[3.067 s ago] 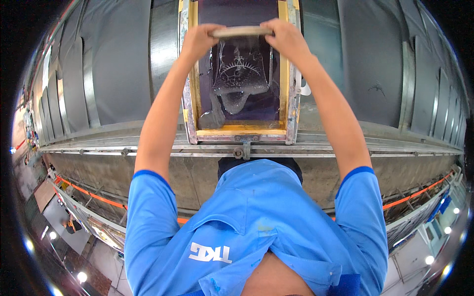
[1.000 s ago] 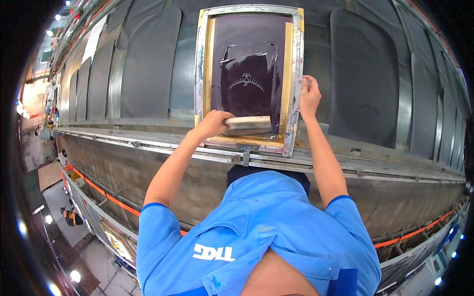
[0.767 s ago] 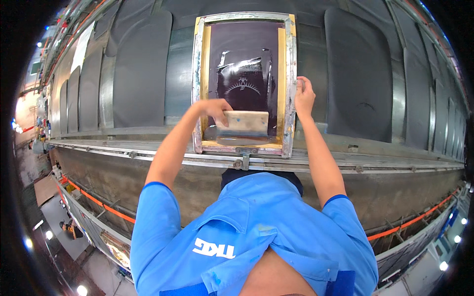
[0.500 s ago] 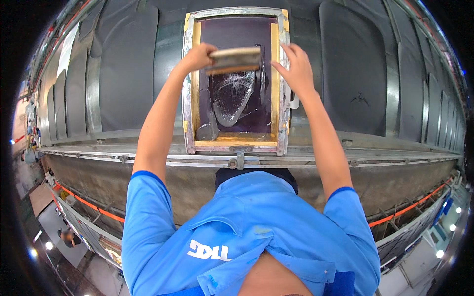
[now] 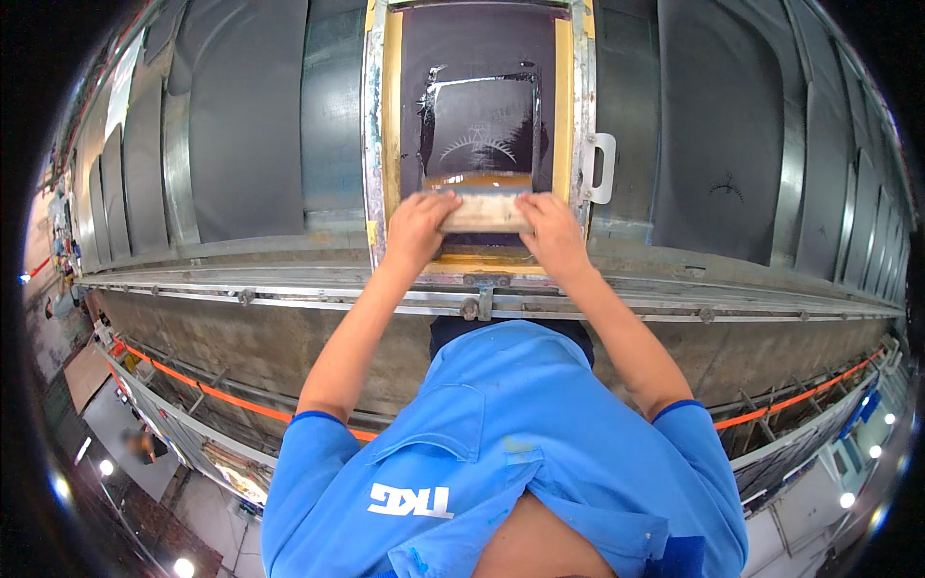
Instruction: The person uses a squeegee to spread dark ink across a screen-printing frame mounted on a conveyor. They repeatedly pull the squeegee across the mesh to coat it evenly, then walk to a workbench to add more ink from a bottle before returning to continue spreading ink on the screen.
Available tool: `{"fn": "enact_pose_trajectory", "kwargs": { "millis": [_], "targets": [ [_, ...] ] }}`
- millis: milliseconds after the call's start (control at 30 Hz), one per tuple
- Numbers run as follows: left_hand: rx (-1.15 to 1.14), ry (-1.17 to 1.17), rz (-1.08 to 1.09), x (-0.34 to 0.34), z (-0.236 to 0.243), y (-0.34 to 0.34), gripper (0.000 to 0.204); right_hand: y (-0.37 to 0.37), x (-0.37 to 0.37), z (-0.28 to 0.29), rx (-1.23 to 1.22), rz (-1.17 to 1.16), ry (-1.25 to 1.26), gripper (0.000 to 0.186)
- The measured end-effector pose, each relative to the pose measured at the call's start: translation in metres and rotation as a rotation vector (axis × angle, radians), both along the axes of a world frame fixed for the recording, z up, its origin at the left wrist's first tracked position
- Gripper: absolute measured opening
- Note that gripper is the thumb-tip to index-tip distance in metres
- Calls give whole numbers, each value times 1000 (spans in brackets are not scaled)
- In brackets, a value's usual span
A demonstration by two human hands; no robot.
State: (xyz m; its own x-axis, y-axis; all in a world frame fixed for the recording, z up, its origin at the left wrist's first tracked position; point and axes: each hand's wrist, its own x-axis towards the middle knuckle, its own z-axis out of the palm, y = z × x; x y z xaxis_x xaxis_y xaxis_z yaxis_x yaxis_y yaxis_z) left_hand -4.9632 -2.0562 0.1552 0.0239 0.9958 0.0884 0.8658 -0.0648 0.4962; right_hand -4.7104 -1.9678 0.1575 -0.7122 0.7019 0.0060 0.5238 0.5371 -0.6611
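Note:
My left hand point(image 5: 420, 226) and my right hand point(image 5: 551, 234) are closed on the two ends of a pale wooden squeegee point(image 5: 482, 212). It lies low on the dark screen mesh point(image 5: 479, 43), with an amber blade along its far edge. Above it, a pale crescent of spikes point(image 5: 478, 146) shows on the mesh inside a wet, glossy rectangular outline. The screen's metal frame point(image 5: 374, 125) has yellow tape along its inner sides and a white handle point(image 5: 607, 169) on the right.
Dark grey sheets point(image 5: 241, 116) point(image 5: 718, 125) lie on the long metal table to both sides of the frame. A metal rail point(image 5: 636, 314) runs along its near edge. Orange bars point(image 5: 222, 395) are low behind me. A person point(image 5: 145, 445) is at the far lower left.
Since half a second ago the squeegee has moved down the screen toward me. My right hand, earlier open beside it, has taken hold of its right end. The smeared wet patch over the design has mostly gone.

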Motion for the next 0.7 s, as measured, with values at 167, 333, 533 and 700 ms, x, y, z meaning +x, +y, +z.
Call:
{"fn": "enact_pose_trajectory", "kwargs": {
  "millis": [167,333,533,700],
  "targets": [
    [-28,-148,22,-23,14,32,48,39,-13,11,73,20,39,45],
    [-55,-30,87,-76,30,173,36,188,-68,6,161,24,38,32],
    [-114,-4,99,-77,9,195,40,196,-74,-22,140,-98,21,37],
    [-60,67,81,-33,-4,87,41,74,-28,-31,79,-125,141,47]
  ]
}}
